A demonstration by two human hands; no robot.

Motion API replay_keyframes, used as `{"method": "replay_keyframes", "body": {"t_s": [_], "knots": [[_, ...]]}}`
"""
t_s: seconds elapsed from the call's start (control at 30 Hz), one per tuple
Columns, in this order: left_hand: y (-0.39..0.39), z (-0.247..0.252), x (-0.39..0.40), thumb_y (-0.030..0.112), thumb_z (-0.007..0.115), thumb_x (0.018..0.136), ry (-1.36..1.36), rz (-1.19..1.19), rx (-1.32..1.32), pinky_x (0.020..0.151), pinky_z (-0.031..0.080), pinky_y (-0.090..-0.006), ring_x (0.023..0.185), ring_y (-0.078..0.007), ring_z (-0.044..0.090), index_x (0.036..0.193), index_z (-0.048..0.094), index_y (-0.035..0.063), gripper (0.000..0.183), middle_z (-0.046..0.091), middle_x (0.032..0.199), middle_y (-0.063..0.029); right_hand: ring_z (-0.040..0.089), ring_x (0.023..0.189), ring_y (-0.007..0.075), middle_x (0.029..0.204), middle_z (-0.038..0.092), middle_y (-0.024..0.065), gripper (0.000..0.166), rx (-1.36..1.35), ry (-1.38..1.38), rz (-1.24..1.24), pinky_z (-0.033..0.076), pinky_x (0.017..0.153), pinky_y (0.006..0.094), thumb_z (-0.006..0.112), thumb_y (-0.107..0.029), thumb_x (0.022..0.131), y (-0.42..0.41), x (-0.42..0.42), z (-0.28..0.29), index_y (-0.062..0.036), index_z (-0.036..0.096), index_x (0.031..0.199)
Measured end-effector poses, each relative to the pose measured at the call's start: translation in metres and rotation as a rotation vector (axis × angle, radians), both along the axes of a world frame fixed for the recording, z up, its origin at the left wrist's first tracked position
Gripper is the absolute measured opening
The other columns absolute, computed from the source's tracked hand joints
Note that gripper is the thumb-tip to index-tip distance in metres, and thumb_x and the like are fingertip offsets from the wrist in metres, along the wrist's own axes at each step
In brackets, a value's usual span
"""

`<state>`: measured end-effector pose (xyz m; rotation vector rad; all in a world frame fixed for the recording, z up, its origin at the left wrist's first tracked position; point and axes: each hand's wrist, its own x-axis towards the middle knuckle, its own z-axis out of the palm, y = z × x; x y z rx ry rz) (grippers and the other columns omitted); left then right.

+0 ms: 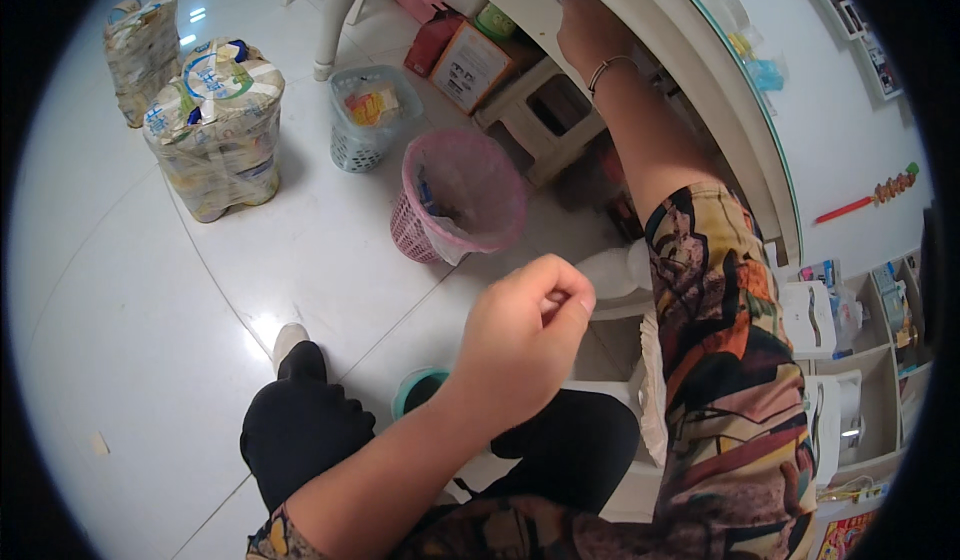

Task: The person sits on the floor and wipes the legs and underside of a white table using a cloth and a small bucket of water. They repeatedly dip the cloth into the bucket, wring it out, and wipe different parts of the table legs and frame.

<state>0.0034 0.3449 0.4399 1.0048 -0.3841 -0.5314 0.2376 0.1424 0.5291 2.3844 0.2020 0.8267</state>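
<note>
My left hand [529, 327] is in front of me above my lap, its fingers curled in and the thumb against them; no object shows in it. My right arm stretches up along the desk, and my right hand [592, 31] is at the opening under the glass-edged desk top [776, 147]. Its fingertips are hidden there, so I cannot tell whether it holds anything. A bracelet circles that wrist. Below and left of the right hand stands a pink lined wastebasket [465, 185] with some waste inside.
A pale blue plastic basket [356, 147] stands behind the wastebasket. Two tape-wrapped bundles [217, 132] [142, 57] are on the tiled floor at left. Boxes and a framed sheet [470, 68] lean near a plastic stool [559, 106]. A teal-rimmed bin [409, 387] is between my legs.
</note>
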Motion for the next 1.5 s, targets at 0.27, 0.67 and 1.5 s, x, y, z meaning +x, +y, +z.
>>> {"method": "replay_keyframes", "body": {"t_s": [0.27, 0.67, 1.5], "knots": [[-0.002, -0.002, 0.008, 0.008, 0.055, 0.088, 0.053, 0.036, -0.045, 0.07, 0.045, -0.0236, 0.075, -0.0092, 0.056, 0.093, 0.058, 0.0, 0.01, 0.061, 0.082, -0.0033, 0.063, 0.082, 0.0353, 0.084, 0.064, 0.0207, 0.015, -0.14, 0.136, -0.165, 0.05, 0.078, 0.0448, 0.05, -0.004, 0.079, -0.017, -0.048, 0.012, 0.0008, 0.063, 0.083], [0.009, 0.008, -0.001, 0.003, 0.054, 0.087, -0.012, 0.029, 0.009, 0.058, 0.037, -0.0173, 0.065, -0.0007, 0.043, 0.089, 0.057, 0.001, 0.004, 0.056, 0.078, 0.0013, 0.064, 0.081, 0.0337, 0.082, 0.065, 0.0194, 0.012, -0.239, -0.099, -0.091, 0.051, 0.075, 0.0428, 0.053, -0.005, 0.075, -0.03, -0.042, -0.011, -0.0023, 0.064, 0.078], [-0.01, -0.002, -0.001, 0.007, 0.055, 0.087, -0.007, -0.007, -0.01, 0.067, 0.042, -0.0216, 0.073, -0.006, 0.051, 0.091, 0.058, 0.0012, 0.008, 0.059, 0.08, -0.0013, 0.063, 0.067, 0.0222, 0.086, 0.053, 0.0067, 0.016, -0.199, 0.114, -0.064, 0.051, 0.054, 0.0349, 0.053, -0.014, 0.081, -0.051, -0.114, -0.029, -0.0097, 0.054, 0.096]]}}
